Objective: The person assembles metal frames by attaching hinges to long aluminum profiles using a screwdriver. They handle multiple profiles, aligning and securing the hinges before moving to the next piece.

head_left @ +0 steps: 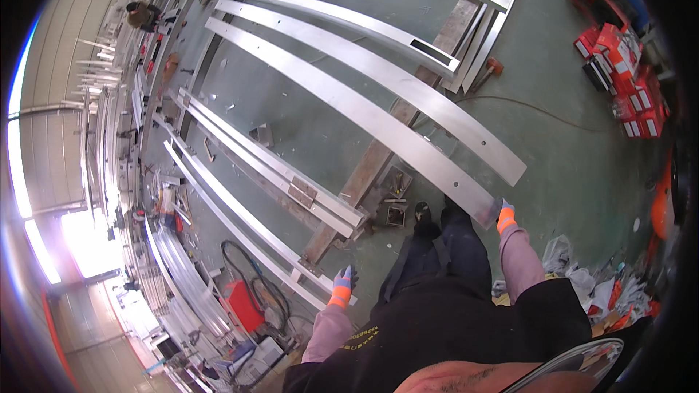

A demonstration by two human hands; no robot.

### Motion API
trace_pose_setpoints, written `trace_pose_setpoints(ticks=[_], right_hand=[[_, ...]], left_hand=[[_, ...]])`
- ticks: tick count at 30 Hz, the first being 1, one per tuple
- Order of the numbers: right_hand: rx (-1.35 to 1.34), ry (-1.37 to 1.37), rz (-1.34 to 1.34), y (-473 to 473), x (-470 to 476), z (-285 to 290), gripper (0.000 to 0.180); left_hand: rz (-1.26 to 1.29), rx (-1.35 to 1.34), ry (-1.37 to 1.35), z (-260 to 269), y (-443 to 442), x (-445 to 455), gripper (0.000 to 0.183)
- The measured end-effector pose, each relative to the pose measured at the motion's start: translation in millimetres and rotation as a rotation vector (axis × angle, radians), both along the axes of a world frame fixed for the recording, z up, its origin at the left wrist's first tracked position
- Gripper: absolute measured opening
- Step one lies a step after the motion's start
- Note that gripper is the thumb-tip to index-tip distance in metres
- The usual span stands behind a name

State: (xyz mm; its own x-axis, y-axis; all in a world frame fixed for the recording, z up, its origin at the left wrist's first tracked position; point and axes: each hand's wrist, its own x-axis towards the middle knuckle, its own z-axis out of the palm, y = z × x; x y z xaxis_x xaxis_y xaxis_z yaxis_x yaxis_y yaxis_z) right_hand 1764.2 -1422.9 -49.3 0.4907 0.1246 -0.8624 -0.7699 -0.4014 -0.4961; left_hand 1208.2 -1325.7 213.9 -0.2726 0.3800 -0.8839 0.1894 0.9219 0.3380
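Observation:
My right hand point(504, 216), in an orange, grey and dark work glove, is at the near end of a long, flat-faced silvery metal profile point(349, 109). Its dark fingers meet the end corner, but how they close there is unclear. A round hole shows in the profile's face near that end. Beside it runs a second metal profile point(371, 73), also with a hole. My left hand point(343, 285), gloved alike, hangs by the near ends of two narrower metal profiles point(256, 224); its fingers are too small to read, and contact cannot be told.
Worn wooden beams point(374, 166) carry the profiles above a green floor. A mallet point(491, 68) and red boxes point(636, 82) are at right. Plastic waste point(595, 289) lies lower right. A red machine point(243, 305) with hoses stands lower left. Another person point(143, 16) is farther off.

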Motion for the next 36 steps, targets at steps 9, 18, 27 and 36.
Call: trace_pose_setpoints(ticks=[9,18,27,36], right_hand=[[-0.270,-0.545,0.710,47,-10,6,0.044],[0.144,-0.022,0.826,98,-17,99,0.013],[-0.211,-0.638,1.133,74,89,-9,0.040],[-0.003,-0.461,1.407,48,-151,211,0.051]], left_hand=[[-0.029,0.275,-0.167,22,12,79,0.034],[0.180,0.267,-0.157,-5,-70,76,0.038],[0.356,0.272,-0.295,-32,-150,69,0.040],[0.466,0.218,-0.165,-72,-346,-5,0.038]])
